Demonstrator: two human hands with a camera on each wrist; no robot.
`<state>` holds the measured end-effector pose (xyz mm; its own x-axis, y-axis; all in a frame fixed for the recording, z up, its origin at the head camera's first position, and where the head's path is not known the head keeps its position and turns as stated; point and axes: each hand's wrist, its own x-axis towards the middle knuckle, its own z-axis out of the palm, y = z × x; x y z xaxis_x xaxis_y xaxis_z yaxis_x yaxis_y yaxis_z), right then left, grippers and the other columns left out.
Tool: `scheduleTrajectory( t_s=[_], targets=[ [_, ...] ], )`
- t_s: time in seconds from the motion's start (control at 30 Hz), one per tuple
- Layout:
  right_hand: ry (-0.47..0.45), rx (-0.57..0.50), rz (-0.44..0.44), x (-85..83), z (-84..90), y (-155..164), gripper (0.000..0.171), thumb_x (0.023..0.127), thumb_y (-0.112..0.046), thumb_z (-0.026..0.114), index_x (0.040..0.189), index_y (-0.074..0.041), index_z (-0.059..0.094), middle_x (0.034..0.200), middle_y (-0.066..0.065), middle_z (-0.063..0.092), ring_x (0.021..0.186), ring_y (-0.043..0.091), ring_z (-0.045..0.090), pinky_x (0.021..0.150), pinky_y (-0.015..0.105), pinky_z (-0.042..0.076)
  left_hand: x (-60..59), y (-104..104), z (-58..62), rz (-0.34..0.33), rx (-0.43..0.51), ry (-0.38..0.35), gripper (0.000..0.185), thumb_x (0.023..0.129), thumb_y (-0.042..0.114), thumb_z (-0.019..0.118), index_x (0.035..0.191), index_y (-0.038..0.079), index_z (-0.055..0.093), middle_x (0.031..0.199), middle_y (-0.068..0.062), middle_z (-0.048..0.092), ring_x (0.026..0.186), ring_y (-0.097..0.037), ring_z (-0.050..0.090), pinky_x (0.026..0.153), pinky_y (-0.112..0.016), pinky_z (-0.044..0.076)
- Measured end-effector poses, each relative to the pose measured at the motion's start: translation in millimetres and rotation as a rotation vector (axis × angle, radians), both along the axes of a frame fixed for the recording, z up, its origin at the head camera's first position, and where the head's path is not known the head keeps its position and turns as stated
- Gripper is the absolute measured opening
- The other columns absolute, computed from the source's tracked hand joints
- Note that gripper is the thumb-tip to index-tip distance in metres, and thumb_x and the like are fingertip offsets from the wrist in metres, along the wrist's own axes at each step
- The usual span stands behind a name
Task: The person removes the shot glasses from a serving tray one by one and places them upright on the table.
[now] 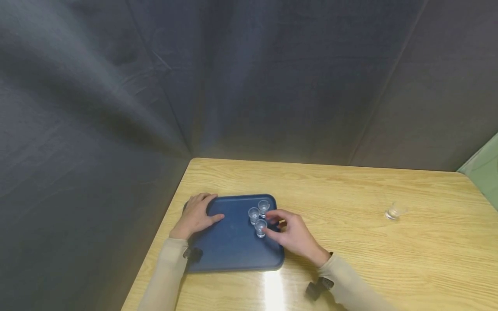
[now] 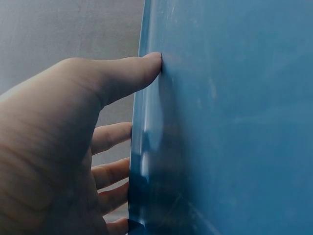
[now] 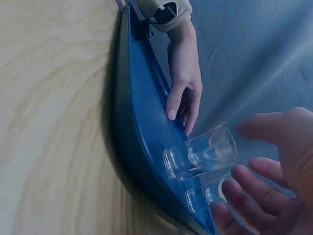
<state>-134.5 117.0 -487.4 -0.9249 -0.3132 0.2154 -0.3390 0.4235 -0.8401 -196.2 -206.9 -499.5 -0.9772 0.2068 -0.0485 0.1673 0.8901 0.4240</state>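
A blue tray lies on the wooden table, its left rim pinched by my left hand. In the left wrist view the thumb is over the rim and the other fingers touch its outer side. Three small clear shot glasses stand upright close together on the tray's right part: a front glass, a left glass and a back glass. My right hand is just beside them, its fingers spread. A gap shows between its thumb and the near glass in the right wrist view.
Another clear glass stands apart on the right side of the table. Dark cloth hangs along the table's back and left edges.
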Motion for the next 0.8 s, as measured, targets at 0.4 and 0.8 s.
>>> scheduleTrajectory(
  t_s=[0.4,0.8],
  targets=[
    [-0.013,0.006,0.037,0.7,-4.9,-4.4,0.037,0.087,-0.014,0.088,0.121,-0.005,0.076,0.109,0.005,0.079,0.093,0.019,0.072,0.081,0.027,0.064,-1.5,-0.4,-1.7,-0.003,0.005,0.004,0.081,0.094,0.049,0.079,0.159,0.012,0.05,0.162,-0.019,0.048,0.154,-0.045,0.039,0.128,-0.067,0.029],
    [-0.024,0.039,0.029,0.7,-8.3,-6.1,0.039,0.086,-0.017,0.089,0.121,-0.007,0.077,0.094,-0.001,0.076,0.086,0.018,0.071,0.076,0.027,0.063,-0.4,0.5,-0.8,0.001,0.003,0.002,0.08,0.094,0.048,0.079,0.159,0.011,0.051,0.162,-0.019,0.049,0.154,-0.045,0.039,0.128,-0.067,0.028]
  ],
)
